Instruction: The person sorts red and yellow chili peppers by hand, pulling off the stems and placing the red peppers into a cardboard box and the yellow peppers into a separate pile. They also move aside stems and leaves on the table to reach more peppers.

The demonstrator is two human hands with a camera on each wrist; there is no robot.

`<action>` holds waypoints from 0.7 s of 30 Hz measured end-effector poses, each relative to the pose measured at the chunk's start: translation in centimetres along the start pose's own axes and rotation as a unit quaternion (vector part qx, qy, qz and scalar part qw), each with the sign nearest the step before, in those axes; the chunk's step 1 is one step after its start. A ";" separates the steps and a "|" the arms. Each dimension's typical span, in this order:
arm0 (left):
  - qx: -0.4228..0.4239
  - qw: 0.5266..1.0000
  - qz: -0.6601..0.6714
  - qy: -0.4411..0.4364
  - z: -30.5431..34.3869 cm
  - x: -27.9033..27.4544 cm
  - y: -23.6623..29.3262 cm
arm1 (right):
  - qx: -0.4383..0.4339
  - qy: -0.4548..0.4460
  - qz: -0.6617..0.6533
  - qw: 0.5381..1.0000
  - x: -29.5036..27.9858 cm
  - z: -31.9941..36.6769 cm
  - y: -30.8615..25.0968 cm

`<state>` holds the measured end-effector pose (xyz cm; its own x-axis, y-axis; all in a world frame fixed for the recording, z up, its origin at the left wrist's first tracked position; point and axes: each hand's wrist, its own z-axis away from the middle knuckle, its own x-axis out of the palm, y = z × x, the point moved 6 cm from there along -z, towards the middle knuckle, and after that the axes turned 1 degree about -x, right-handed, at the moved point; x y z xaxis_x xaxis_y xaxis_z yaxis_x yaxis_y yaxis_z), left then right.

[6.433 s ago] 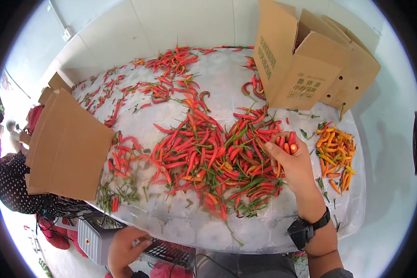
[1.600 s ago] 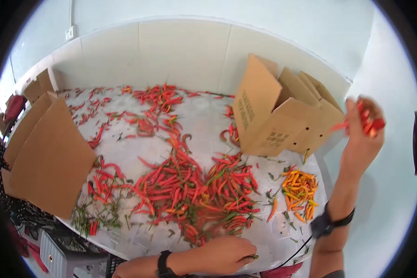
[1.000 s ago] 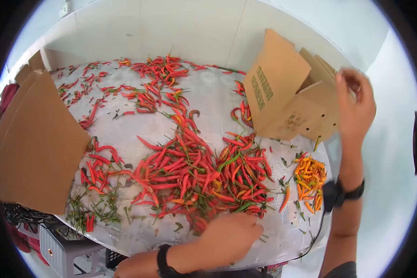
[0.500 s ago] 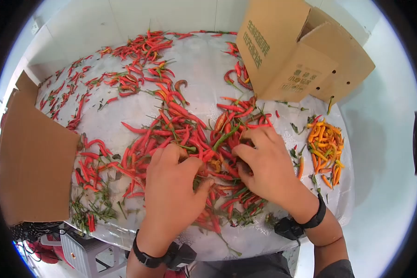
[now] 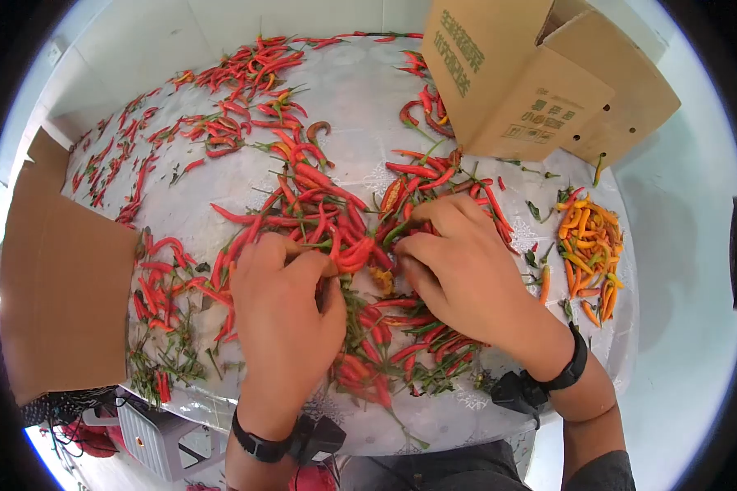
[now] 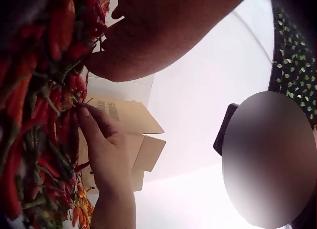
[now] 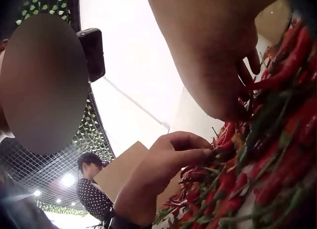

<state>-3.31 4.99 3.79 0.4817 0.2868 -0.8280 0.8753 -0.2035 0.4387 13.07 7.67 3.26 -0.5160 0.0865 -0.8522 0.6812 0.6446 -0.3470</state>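
A heap of red chili peppers (image 5: 303, 196) with green stems spreads over the table, and both hands work in its middle. My left hand (image 5: 282, 315) has its fingers bent into the pile, thumb and fingertips pinching a chili pepper; the right wrist view shows this left hand (image 7: 163, 164) from the side. My right hand (image 5: 475, 274) lies a little to the right, its curled fingers pinching a chili pepper at the heap; its thumb and forefinger meet in the left wrist view, where the right hand (image 6: 106, 144) shows. The held peppers are mostly hidden by the fingers.
A cardboard box (image 5: 540, 98) stands open at the back right, another cardboard box (image 5: 70, 278) at the left edge. A small pile of orange chili peppers (image 5: 590, 250) lies at right. Loose stems (image 5: 172, 356) lie front left. A person in dotted clothing (image 7: 94, 199) is behind.
The right hand first held a bunch of red chili peppers, carried it up beside the right box and came back without it. Both hands then went into the heap and have shifted slightly farther in.
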 end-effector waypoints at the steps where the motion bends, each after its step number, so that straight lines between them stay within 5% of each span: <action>1: 0.003 1.000 -0.006 0.010 -0.1 0.0 -0.1 | 0.000 -0.013 0.000 1.000 0.3 -0.5 0.1; 14: -0.009 0.999 -0.022 0.027 -0.1 -0.4 -0.6 | 0.032 -0.171 0.130 0.976 3.1 -4.7 0.5; 21: -0.003 0.998 0.025 0.051 0.0 -0.8 -0.9 | 0.127 -0.270 -0.135 0.945 1.9 -4.6 3.3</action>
<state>-4.50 4.98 4.09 0.5270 0.3703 -0.7650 0.8498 -0.2140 0.4818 11.99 13.46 2.28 -0.3944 -0.4994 -0.7714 0.7007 0.3797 -0.6040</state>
